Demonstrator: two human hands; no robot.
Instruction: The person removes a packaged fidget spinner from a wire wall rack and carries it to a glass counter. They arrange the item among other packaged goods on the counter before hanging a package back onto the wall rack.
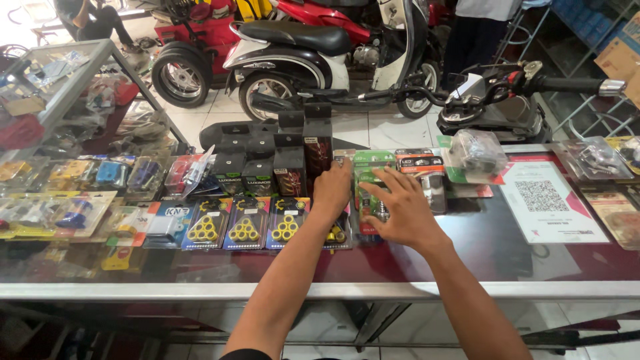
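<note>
Green packet (369, 175): on the glass counter (507, 250), just behind the right hand, beside the orange-topped packet (421, 172).
Handling: likely light, stiff card with a slippery plastic blister; best taken by its edges.
Right hand (400, 212): fingers spread wide, palm down, over the green packet's lower part; grips nothing.
Left hand (331, 190): just left of the green packet, fingers curled down on a neighbouring packet; grip unclear.
Farther left: packs of yellow rollers (245, 225).

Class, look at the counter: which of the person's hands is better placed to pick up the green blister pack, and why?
Probably the right hand: its spread fingers lie over the green blister pack. The left hand rests beside it, on the neighbouring pack.
</note>
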